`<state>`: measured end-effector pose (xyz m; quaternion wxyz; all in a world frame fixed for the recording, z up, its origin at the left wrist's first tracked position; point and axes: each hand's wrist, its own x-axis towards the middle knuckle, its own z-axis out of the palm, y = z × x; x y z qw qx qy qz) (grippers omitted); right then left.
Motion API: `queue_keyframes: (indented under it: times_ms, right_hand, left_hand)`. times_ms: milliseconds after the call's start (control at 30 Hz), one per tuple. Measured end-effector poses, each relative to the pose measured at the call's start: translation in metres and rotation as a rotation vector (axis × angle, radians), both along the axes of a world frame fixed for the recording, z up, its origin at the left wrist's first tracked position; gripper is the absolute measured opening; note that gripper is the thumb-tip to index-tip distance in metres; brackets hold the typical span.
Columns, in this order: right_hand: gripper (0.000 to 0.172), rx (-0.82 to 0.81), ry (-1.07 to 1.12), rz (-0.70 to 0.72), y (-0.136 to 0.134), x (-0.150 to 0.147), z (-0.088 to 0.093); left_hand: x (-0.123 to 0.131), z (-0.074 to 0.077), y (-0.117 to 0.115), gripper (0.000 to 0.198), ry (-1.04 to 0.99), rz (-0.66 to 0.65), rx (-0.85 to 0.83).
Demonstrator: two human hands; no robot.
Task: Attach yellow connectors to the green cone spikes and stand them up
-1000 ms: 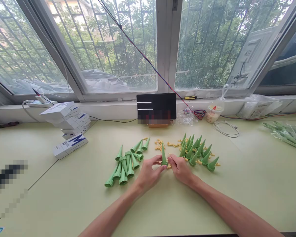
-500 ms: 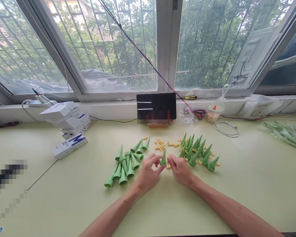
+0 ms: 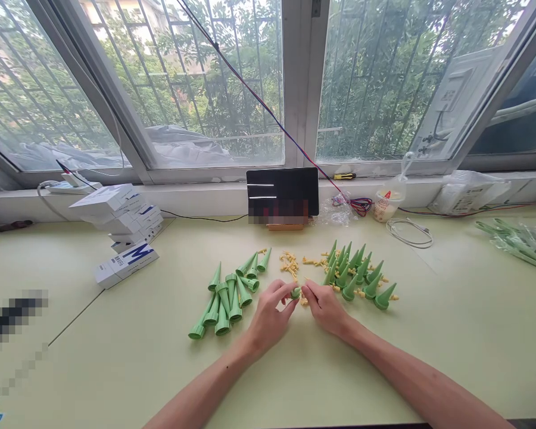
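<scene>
My left hand (image 3: 270,308) is closed on a green plastic cone (image 3: 295,292), which looks foreshortened, its tip hidden. Beside it, my right hand (image 3: 326,306) is in a pinch; a small yellow plastic piece (image 3: 307,279) pokes out at its fingertips, mostly hidden. Green cones without visible yellow parts lie in a loose pile (image 3: 223,295) left of my left hand. To the right of my right hand, several green cones (image 3: 361,272) stand point up with yellow pieces at their bases. Loose yellow pieces (image 3: 289,264) are heaped just beyond my hands.
A black-screened tablet (image 3: 283,193) leans near the window sill. White boxes (image 3: 127,265) are stacked at left. Toward the back right are a bagged cup (image 3: 386,204), a coiled white cable (image 3: 410,233) and a plastic bag of green parts (image 3: 518,241).
The cone in my left hand has tipped from upright, so its long point no longer shows. My right hand stays in nearly the same place, still pinching.
</scene>
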<state>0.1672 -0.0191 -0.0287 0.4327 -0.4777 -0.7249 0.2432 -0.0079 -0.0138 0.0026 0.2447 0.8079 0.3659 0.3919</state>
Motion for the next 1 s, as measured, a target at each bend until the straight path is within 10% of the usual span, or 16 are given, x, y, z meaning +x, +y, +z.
queue_keyframes:
  times_ms: [1000]
  right_hand:
    - [0.035,0.045,0.018,-0.087,0.002,0.004,0.000]
  left_hand:
    - [0.002,0.003,-0.001,0.023,-0.137,-0.036,-0.228]
